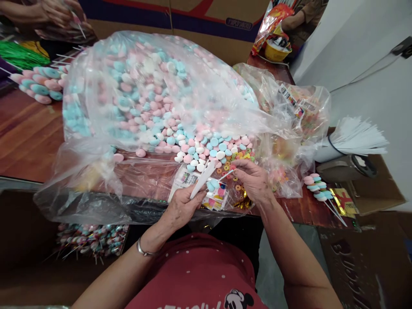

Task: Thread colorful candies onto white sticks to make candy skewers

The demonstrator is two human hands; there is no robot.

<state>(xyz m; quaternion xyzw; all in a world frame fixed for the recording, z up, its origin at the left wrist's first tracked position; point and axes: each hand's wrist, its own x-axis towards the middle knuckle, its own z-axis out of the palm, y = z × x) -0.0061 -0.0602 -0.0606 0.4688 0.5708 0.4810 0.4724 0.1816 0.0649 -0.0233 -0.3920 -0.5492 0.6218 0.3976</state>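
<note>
My left hand (183,208) is closed around a bundle of thin white sticks (203,178) that points up and away from me. Just right of it, light blue marshmallows (212,185) sit at the end of a thin stick. The stick's other end is pinched by the thumb and fingers of my right hand (252,180). Ring-shaped gummy candies (238,187) lie by my right fingers. Past both hands, loose pink, blue and white marshmallows (199,152) spill from a large clear bag (154,94). Printed cards (217,199) lie partly hidden under my hands.
Finished marshmallow skewers lie at right (318,186) and far left (41,83). A holder of white strips (354,139) stands right. Clear bags (299,107) bulge behind it. Below left, a box holds many skewers (93,240). Other people's hands (61,17) show at the top.
</note>
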